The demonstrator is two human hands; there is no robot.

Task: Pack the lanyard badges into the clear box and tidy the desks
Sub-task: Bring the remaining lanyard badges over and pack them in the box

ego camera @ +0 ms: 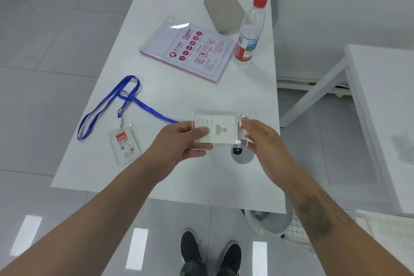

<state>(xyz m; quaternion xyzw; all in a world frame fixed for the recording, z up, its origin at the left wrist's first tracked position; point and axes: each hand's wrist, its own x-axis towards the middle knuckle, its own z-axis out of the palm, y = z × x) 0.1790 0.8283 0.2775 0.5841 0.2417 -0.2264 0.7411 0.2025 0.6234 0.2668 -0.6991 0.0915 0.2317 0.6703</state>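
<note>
So far, little looks packed. Furthest left, one lanyard badge (124, 144) lies flat on the white desk (170, 96), its holder showing a red-topped card and its blue strap (107, 105) sprawled in loose loops across the desk top; no hand touches it. The strap's long end runs right toward the left hand (179, 141), though whether it joins what is held there I cannot tell.

In the middle, both hands hold up a clear badge holder (218, 129) just above the desk's near part. The left hand grips its left edge, thumb over the front and fingers curled beneath. The right hand (262, 141) pinches its right edge between thumb and fingertips. A pale card sits inside it.

Behind, a pack of copier paper (190, 51) and a tan pad (224, 12) lie on the desk, and further right a water bottle (249, 29) with a red cap stands upright.

No clear box shows plainly; something pale and blurred sits on the neighbouring desk (380, 74) at far right, but I cannot say what. In my judgement both badges remain to be packed, and the desk is not yet tidied.
</note>
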